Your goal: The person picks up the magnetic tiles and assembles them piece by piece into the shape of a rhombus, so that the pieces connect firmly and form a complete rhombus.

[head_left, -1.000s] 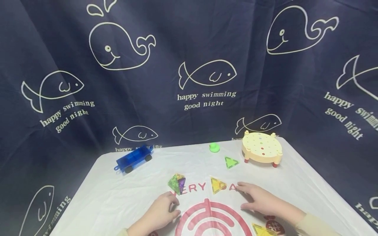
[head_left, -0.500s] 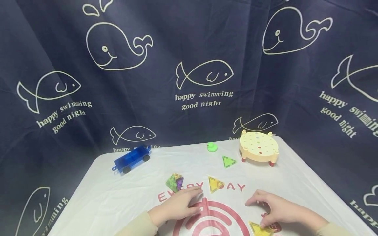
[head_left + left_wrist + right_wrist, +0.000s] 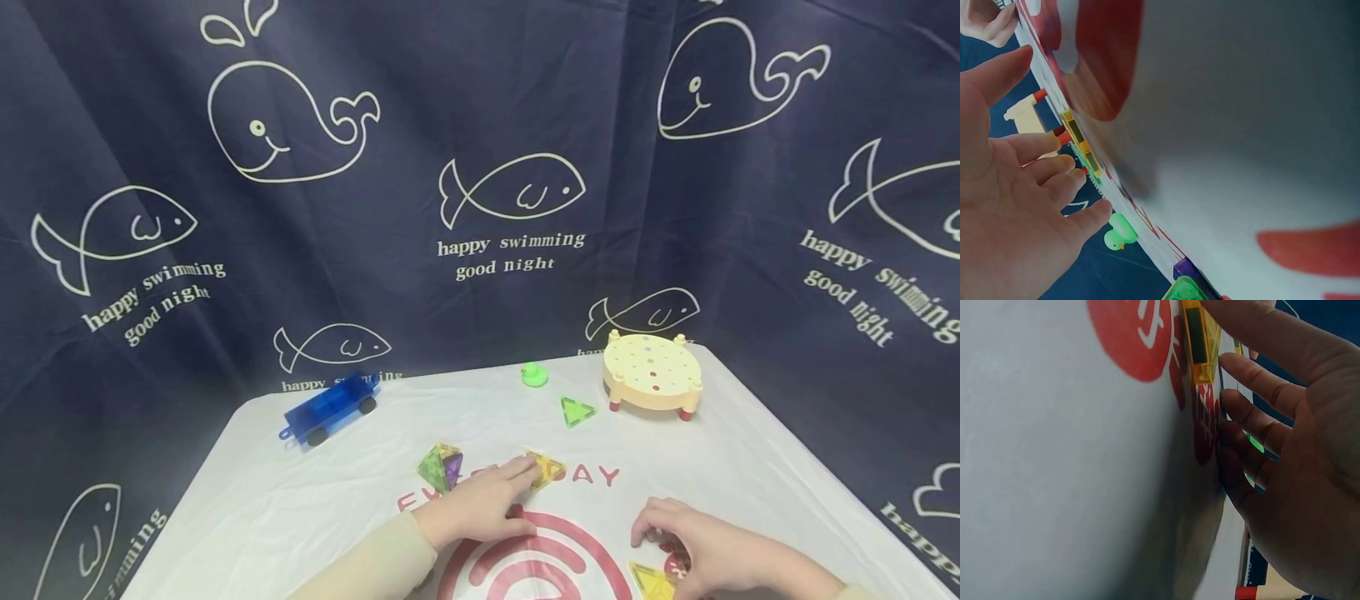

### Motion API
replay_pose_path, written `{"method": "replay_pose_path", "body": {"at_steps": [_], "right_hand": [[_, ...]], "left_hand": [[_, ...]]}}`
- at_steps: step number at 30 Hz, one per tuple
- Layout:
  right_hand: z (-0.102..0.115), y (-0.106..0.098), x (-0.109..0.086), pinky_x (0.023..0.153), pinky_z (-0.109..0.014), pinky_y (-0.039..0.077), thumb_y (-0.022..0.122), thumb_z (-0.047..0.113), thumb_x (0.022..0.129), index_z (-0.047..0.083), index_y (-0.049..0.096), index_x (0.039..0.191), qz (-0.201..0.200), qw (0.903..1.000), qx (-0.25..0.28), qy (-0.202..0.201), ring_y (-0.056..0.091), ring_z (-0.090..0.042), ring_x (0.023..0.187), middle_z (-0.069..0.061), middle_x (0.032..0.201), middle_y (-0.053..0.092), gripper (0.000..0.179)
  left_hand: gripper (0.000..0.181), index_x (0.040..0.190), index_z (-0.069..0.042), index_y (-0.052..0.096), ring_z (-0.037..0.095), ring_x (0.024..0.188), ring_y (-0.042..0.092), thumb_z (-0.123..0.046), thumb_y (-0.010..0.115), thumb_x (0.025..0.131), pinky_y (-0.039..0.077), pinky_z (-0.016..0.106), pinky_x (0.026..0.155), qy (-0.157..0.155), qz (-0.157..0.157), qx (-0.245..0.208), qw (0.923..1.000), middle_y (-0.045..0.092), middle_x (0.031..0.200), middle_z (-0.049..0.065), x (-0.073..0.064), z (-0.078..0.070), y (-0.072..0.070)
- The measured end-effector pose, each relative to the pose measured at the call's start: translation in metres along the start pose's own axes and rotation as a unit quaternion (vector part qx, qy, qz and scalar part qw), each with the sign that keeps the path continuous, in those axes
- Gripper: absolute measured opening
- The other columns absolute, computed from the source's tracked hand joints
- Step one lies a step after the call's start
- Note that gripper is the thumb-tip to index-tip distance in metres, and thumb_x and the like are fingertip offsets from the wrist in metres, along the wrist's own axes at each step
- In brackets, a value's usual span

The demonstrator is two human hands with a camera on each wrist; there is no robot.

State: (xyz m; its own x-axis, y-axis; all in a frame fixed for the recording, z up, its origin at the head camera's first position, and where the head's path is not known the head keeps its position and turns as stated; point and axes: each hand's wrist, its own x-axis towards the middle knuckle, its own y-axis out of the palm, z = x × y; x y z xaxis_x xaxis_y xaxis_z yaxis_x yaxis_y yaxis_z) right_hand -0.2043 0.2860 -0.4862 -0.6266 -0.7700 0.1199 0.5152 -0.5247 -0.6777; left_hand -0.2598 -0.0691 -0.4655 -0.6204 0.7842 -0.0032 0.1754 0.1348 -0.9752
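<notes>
My left hand (image 3: 487, 500) reaches over the table, its fingertips at the near-left edge of a yellow triangular tile (image 3: 549, 472). In the left wrist view its fingers are spread and relaxed beside the yellow tile (image 3: 1082, 144); contact cannot be told. Just left of that hand stands a small pyramid of green, purple and yellow tiles (image 3: 438, 468). My right hand (image 3: 708, 542) is at the front right, by a second yellow triangular tile (image 3: 651, 583). In the right wrist view, the thumb is close to this tile (image 3: 1197, 344), the other fingers loosely bent.
Farther back are a green triangular tile (image 3: 577, 411), a green toy duck (image 3: 534, 375) and a cream pegged round board (image 3: 651, 371) on red-tipped legs. A blue wheeled toy wagon (image 3: 330, 410) stands at the back left. A dark curtain (image 3: 510, 317) hangs behind the white table (image 3: 300, 500).
My left hand has moved right, from beside the tile pyramid to the middle yellow tile. My right hand has drawn back from near that tile to the front yellow tile.
</notes>
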Motion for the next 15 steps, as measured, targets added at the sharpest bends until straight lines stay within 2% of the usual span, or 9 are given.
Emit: {"method": "replay_pose_path", "body": {"at_steps": [8,15], "right_hand": [[0.0032,0.0006,0.0002,0.061,-0.021,0.05,0.089,0.015,0.071,0.021,0.062,0.107,0.004,0.9994,0.028,0.019,0.053,-0.002,0.078,0.007,0.09,0.054,0.046],[0.0048,-0.002,0.0019,0.06,-0.023,0.05,0.085,0.013,0.074,0.017,0.064,0.109,0.012,0.9979,0.056,0.03,0.053,-0.003,0.077,0.006,0.089,0.057,0.041]], "left_hand": [[0.079,0.155,-0.007,0.042,0.021,0.143,0.042,-0.055,0.062,0.096,0.036,0.041,0.116,-0.024,0.034,0.011,0.9991,0.036,0.162,0.009,0.0015,-0.0038,-0.0022],[0.08,0.154,-0.007,0.045,0.023,0.142,0.044,-0.057,0.064,0.094,0.037,0.035,0.115,-0.033,0.04,0.018,0.9985,0.038,0.161,0.009,-0.0003,-0.0059,-0.0018]]}}
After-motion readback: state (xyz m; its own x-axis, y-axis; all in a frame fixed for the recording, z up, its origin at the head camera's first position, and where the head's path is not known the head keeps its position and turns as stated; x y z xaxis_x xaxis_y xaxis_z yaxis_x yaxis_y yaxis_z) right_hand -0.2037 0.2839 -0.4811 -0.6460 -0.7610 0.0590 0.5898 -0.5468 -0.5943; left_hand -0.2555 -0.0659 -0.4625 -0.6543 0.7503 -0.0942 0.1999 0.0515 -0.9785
